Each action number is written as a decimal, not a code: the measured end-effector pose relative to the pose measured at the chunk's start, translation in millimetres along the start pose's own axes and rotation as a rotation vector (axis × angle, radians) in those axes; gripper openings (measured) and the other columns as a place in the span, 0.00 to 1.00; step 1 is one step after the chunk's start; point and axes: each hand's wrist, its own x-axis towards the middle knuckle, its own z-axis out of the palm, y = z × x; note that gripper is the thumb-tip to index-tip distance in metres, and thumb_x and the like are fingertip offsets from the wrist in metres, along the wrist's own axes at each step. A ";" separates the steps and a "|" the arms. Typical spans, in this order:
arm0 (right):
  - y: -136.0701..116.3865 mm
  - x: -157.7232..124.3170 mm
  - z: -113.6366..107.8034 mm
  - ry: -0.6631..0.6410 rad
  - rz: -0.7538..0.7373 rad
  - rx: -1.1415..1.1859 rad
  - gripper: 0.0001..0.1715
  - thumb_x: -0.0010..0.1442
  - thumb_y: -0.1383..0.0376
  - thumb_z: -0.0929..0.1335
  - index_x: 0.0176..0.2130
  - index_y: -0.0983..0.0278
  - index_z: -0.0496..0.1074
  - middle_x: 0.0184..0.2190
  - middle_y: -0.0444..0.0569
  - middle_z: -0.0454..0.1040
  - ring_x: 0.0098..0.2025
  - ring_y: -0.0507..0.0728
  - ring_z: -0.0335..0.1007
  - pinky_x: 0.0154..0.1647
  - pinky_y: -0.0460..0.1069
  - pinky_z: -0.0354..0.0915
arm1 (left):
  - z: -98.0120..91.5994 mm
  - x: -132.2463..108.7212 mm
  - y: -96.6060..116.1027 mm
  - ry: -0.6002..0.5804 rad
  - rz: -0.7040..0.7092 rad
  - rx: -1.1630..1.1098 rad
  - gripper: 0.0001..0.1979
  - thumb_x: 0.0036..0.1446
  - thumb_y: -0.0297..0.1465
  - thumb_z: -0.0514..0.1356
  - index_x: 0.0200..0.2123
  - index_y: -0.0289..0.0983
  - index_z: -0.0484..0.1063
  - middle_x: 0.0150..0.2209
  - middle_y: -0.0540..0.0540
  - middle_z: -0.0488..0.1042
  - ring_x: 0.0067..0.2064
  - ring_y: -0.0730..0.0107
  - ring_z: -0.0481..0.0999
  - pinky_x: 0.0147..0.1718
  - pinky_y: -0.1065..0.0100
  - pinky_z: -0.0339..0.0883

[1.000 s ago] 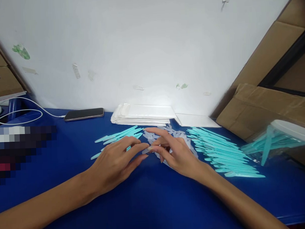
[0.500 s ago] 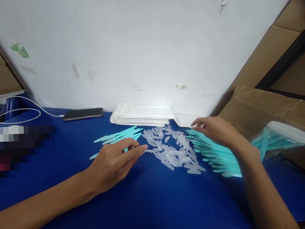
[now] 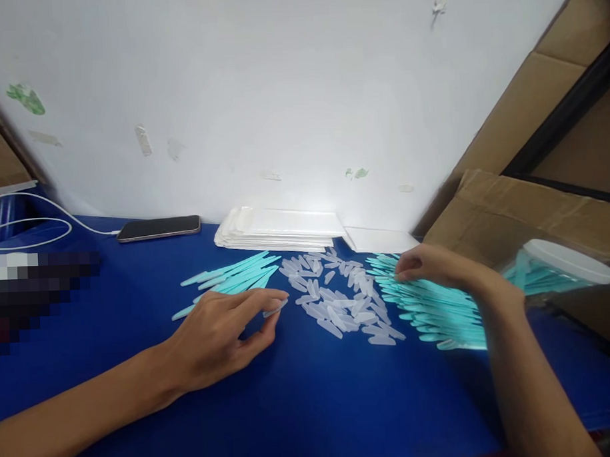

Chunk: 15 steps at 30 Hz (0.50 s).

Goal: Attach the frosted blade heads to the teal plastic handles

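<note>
My left hand (image 3: pixel 233 331) pinches a small translucent plastic cap (image 3: pixel 275 308) between thumb and forefinger, just left of a loose heap of similar translucent caps (image 3: pixel 338 310). Partly behind this hand lie several turquoise sticks (image 3: pixel 236 276) with slim tips, which look like eyebrow razors. On the right, a larger heap of the same turquoise razors (image 3: pixel 433 314) is spread like a fan. My right hand (image 3: pixel 426 264) rests over the far part of that heap, fingers closed and bent down among the tips. Whatever its fingertips grip is hidden.
A stack of white flat packets (image 3: pixel 285 229) lies against the white wall, beside another white piece (image 3: pixel 380 239). A phone (image 3: pixel 159 228) with a white cable is at the left. A clear tub with a white lid (image 3: pixel 571 262) and cardboard (image 3: pixel 465 216) stand right.
My left hand has drawn back slightly from the cap heap with a cap pinched in it. My right hand has come down and nearer, onto the turquoise razors. The view has shifted slightly.
</note>
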 end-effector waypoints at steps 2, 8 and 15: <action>-4.3 -0.4 -1.0 0.027 0.008 -0.015 0.08 0.54 0.60 0.73 0.29 0.62 0.81 0.27 0.50 0.80 0.29 0.58 0.75 0.28 0.49 0.64 | -0.5 0.0 0.8 0.002 0.030 0.005 0.10 0.63 0.24 0.58 0.47 0.38 0.67 0.41 0.47 0.81 0.23 0.80 0.72 0.20 0.76 0.66; -9.0 -1.5 -4.1 0.126 0.033 -0.073 0.09 0.58 0.60 0.71 0.32 0.63 0.80 0.30 0.53 0.81 0.31 0.59 0.75 0.30 0.50 0.64 | -2.5 2.7 4.3 -0.019 -0.029 0.022 0.06 0.64 0.24 0.56 0.43 0.38 0.67 0.35 0.50 0.78 0.25 0.79 0.72 0.22 0.76 0.63; -9.8 1.4 -0.6 0.132 0.126 -0.178 0.07 0.59 0.60 0.70 0.33 0.60 0.78 0.32 0.49 0.80 0.33 0.58 0.75 0.31 0.49 0.62 | 0.4 -1.2 -0.2 -0.029 -0.065 0.043 0.07 0.66 0.26 0.56 0.47 0.38 0.65 0.44 0.48 0.79 0.20 0.82 0.66 0.20 0.76 0.62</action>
